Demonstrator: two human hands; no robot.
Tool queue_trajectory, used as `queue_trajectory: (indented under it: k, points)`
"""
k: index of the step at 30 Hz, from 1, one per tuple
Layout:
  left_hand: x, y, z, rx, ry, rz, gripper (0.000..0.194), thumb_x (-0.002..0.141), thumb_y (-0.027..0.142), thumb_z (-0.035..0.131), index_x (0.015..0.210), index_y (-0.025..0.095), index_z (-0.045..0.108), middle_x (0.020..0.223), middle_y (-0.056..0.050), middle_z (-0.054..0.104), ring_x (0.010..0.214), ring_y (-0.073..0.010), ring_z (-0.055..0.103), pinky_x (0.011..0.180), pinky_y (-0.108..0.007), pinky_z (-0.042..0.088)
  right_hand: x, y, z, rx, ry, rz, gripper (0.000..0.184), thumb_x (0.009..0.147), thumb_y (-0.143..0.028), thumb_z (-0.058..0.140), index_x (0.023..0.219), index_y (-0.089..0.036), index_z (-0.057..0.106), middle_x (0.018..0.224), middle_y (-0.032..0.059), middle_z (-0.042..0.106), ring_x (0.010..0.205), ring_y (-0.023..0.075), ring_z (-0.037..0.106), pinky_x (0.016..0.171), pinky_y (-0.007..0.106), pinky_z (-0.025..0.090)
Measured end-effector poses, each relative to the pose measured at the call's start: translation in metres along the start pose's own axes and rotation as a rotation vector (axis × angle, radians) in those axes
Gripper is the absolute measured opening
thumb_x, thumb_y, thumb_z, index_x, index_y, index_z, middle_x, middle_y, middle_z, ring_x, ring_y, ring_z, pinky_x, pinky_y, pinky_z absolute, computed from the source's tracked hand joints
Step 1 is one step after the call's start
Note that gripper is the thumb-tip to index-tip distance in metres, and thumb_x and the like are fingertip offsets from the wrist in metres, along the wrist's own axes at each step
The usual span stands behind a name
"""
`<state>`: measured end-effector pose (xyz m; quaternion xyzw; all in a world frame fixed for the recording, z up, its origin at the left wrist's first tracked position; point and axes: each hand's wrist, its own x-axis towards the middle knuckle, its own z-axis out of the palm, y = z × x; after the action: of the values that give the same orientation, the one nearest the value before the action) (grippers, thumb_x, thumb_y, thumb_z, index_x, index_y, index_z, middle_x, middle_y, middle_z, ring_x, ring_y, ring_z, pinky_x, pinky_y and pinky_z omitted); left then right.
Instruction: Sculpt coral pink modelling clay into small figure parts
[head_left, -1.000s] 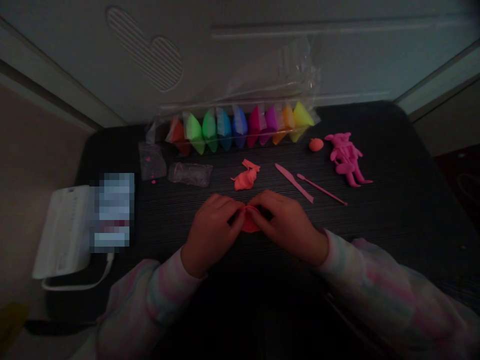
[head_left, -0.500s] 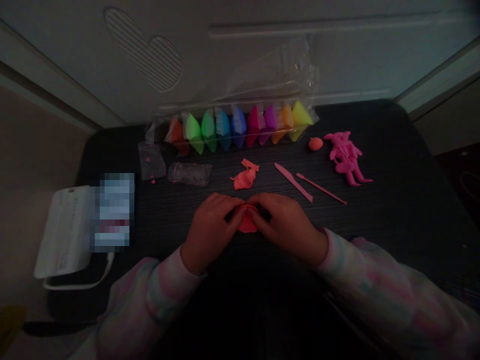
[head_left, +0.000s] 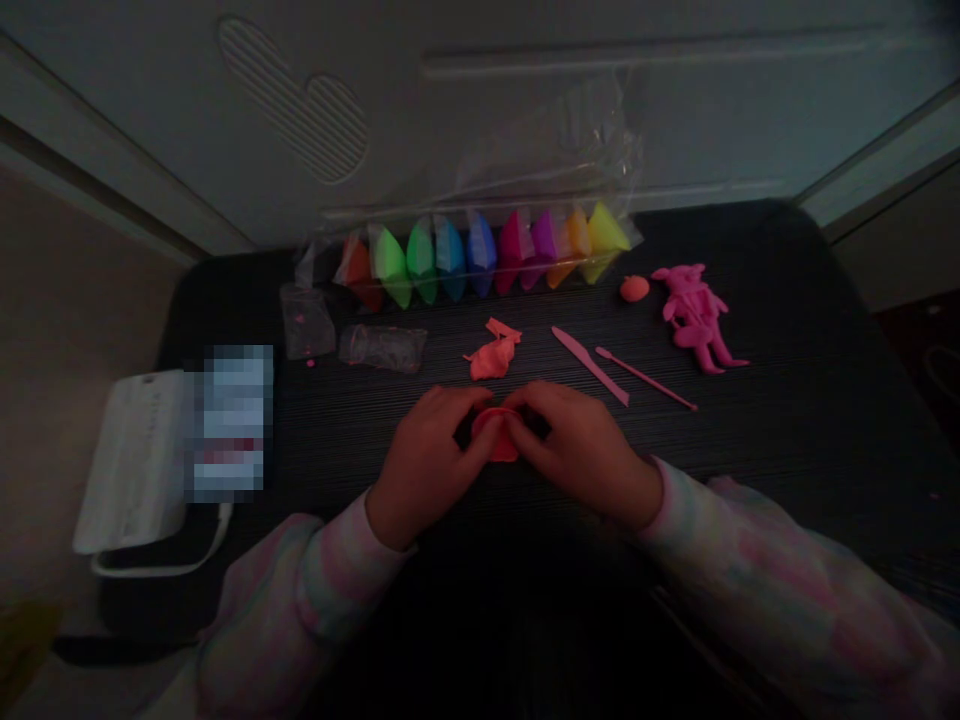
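Observation:
Between my hands is a flattened piece of red-orange modelling clay (head_left: 504,450). My left hand (head_left: 435,455) pinches its left side with thumb and fingers. On its right side my right hand (head_left: 581,445) pinches it too, so the two thumbs almost meet over the middle. Just beyond my fingertips lies a crumpled lump of the same-coloured clay (head_left: 493,357). To its right are a pink plastic clay knife (head_left: 590,365) and a thin pink modelling stick (head_left: 646,379). Farther right rest a small orange clay ball (head_left: 634,289) and a pink clay figure (head_left: 697,315) with long legs.
Several coloured clay packets (head_left: 480,255) stand in a clear bag along the back of the black table (head_left: 787,400). Empty clear wrappers (head_left: 383,348) lie at left. A white power bank (head_left: 135,460) with a cable sits beside a blurred-out phone (head_left: 232,425) at the left edge.
My thumbs have shifted slightly on the clay, and its lower edge looks a little narrower. The whole view has moved a touch; other things lie as before.

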<state>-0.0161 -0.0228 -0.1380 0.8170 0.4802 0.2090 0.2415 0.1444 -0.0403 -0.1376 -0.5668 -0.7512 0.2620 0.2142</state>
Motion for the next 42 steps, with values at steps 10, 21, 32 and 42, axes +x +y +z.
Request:
queue_trajectory:
  k: [10, 21, 32, 42]
  points:
    - [0.0003, 0.0006, 0.0005, 0.013, -0.010, -0.025, 0.014, 0.079, 0.022, 0.053, 0.084, 0.016, 0.064, 0.075, -0.002, 0.066, 0.071, -0.0156, 0.058, 0.067, -0.028, 0.046, 0.0005, 0.0025, 0.0021, 0.008, 0.066, -0.026, 0.012, 0.084, -0.027, 0.051, 0.085, -0.018, 0.059, 0.077, 0.0013, 0.063, 0.069, 0.0137, 0.058, 0.064, 0.025, 0.042]
    - [0.0007, 0.0028, 0.0001, 0.018, 0.004, -0.027, 0.016, 0.080, 0.022, 0.051, 0.085, 0.015, 0.065, 0.077, -0.003, 0.068, 0.071, -0.0155, 0.059, 0.068, -0.028, 0.047, -0.0023, -0.0003, 0.0016, -0.268, 0.094, -0.178, 0.024, 0.088, -0.026, 0.041, 0.078, -0.016, 0.060, 0.075, 0.0054, 0.065, 0.072, 0.0187, 0.058, 0.066, 0.030, 0.041]
    - [-0.0009, 0.0006, 0.0008, 0.003, 0.039, -0.034, 0.015, 0.079, 0.021, 0.054, 0.085, 0.015, 0.066, 0.080, -0.002, 0.070, 0.072, -0.0139, 0.062, 0.070, -0.025, 0.049, -0.0033, -0.0005, 0.0036, -0.209, 0.132, -0.193, 0.018, 0.086, -0.024, 0.044, 0.085, -0.016, 0.060, 0.077, 0.0044, 0.064, 0.073, 0.0186, 0.058, 0.067, 0.030, 0.043]
    - [-0.0023, 0.0016, 0.0030, 0.060, 0.071, -0.027, 0.017, 0.080, 0.020, 0.052, 0.088, 0.014, 0.065, 0.080, -0.004, 0.070, 0.072, -0.0159, 0.063, 0.069, -0.028, 0.050, -0.0035, -0.0012, 0.0054, -0.172, 0.115, -0.158, 0.016, 0.086, -0.023, 0.045, 0.086, -0.017, 0.060, 0.079, 0.0039, 0.064, 0.075, 0.0184, 0.059, 0.070, 0.031, 0.043]
